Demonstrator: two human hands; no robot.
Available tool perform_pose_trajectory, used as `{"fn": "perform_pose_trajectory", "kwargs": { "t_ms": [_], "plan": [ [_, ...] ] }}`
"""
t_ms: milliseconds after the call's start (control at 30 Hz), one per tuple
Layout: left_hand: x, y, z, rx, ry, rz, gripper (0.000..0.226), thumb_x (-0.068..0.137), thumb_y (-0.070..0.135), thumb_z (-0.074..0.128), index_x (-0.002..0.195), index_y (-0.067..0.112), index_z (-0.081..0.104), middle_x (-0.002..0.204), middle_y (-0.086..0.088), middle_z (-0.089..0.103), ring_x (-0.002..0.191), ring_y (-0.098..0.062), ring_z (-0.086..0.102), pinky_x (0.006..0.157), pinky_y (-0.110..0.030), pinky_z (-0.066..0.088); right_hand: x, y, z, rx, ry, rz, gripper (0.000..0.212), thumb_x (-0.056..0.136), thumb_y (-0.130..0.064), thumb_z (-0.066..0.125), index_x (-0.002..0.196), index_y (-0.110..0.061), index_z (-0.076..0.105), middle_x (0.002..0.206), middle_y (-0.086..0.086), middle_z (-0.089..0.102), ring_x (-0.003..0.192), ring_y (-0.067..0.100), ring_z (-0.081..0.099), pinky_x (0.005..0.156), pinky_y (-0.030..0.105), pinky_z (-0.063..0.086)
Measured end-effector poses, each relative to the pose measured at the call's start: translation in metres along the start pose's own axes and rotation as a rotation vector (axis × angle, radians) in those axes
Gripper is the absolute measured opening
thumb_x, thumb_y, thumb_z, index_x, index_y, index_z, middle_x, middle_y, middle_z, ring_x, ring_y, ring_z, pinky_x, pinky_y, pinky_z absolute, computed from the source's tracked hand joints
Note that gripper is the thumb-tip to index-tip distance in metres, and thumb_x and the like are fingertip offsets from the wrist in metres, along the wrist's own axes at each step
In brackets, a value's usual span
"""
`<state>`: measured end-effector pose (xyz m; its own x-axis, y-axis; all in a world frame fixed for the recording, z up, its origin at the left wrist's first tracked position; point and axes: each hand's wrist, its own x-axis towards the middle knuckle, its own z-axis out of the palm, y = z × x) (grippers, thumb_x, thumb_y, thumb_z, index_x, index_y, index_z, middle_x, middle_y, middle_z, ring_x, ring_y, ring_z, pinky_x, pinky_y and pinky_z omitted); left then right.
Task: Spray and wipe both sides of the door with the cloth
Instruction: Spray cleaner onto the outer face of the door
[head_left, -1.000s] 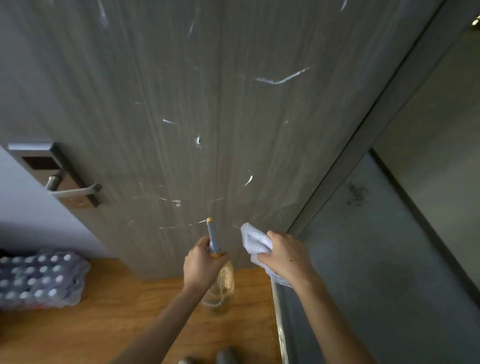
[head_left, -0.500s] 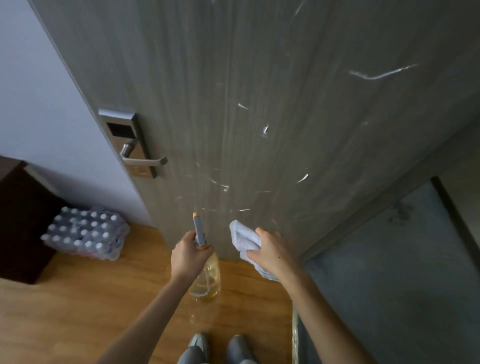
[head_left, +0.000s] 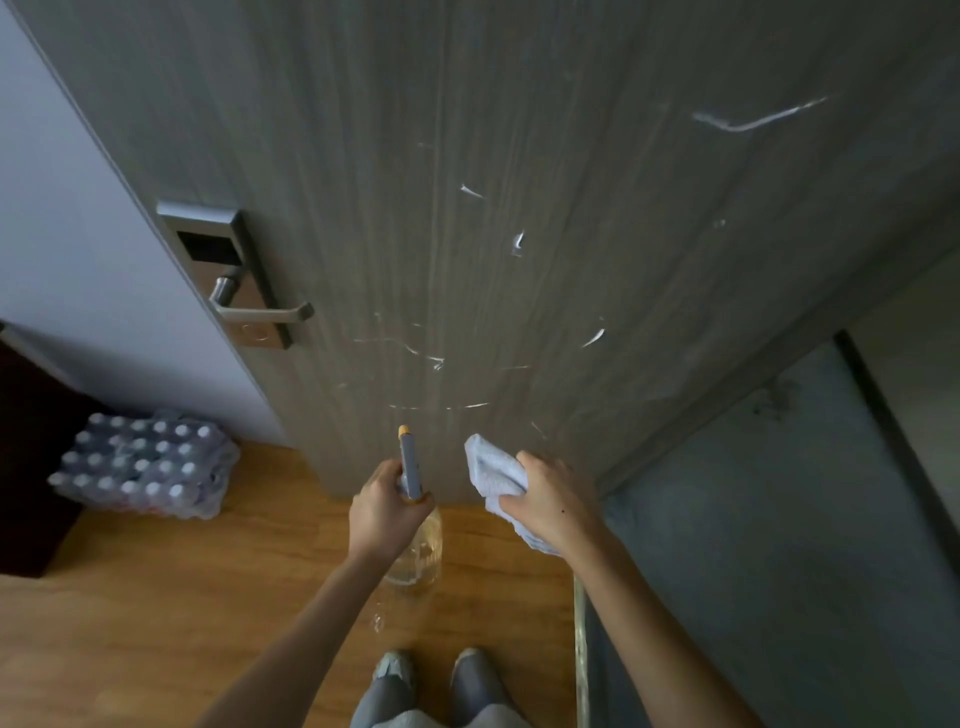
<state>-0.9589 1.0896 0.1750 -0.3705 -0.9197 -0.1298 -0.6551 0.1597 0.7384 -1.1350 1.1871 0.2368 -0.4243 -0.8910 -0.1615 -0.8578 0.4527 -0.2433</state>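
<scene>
The bottle (head_left: 413, 540) is gripped by the left hand (head_left: 384, 512), nozzle toward the door (head_left: 519, 208); the cloth (head_left: 493, 473) is clutched in the right hand (head_left: 550, 501); spraying is judged in hand; wiping the streaks follows.

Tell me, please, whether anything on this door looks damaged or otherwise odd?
Yes: the door carries scattered white streaks, from upper right down towards the spray bottle. Whether scratches or residue, I cannot tell. The lever handle looks straight.

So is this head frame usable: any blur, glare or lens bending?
Head view: dim but sharp; door edges splay from wide-angle distortion; white streaks catch light without blowing out; spray bottle and cloth read clearly.
</scene>
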Motion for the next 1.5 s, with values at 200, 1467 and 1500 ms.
{"fn": "perform_pose_trajectory", "kwargs": {
  "t_ms": [200, 1467, 1500],
  "plan": [
    [0.003, 0.02, 0.023, 0.037, -0.085, 0.133, 0.035, 0.07, 0.024, 0.073, 0.101, 0.019, 0.058, 0.088, 0.005, 0.058, 0.075, -0.018, 0.058, 0.064, -0.032, 0.043, -0.017, 0.022, -0.008, -0.01, -0.015, 0.103, 0.015, 0.08, -0.028, 0.056, 0.076, -0.019, 0.045, 0.075, -0.007, 0.054, 0.065, 0.011, 0.053, 0.054, 0.023, 0.037],
    [0.008, 0.125, 0.132, 0.029, -0.215, 0.367, 0.041, 0.072, 0.024, 0.073, 0.107, 0.014, 0.056, 0.093, 0.003, 0.058, 0.073, -0.021, 0.057, 0.06, -0.025, 0.038, -0.066, 0.141, -0.019, 0.1, 0.013, 0.357, 0.017, 0.086, -0.031, 0.058, 0.08, -0.021, 0.045, 0.065, -0.014, 0.039, 0.056, -0.004, 0.038, 0.051, 0.012, 0.02],
    [0.008, 0.124, 0.133, 0.023, -0.212, 0.359, 0.045, 0.072, 0.024, 0.073, 0.112, 0.013, 0.055, 0.096, 0.002, 0.057, 0.075, -0.022, 0.058, 0.063, -0.027, 0.039, -0.066, 0.142, -0.018, 0.098, 0.004, 0.356, 0.017, 0.086, -0.031, 0.058, 0.08, -0.022, 0.045, 0.065, -0.014, 0.039, 0.056, -0.004, 0.038, 0.051, 0.012, 0.02]
  ]
}}
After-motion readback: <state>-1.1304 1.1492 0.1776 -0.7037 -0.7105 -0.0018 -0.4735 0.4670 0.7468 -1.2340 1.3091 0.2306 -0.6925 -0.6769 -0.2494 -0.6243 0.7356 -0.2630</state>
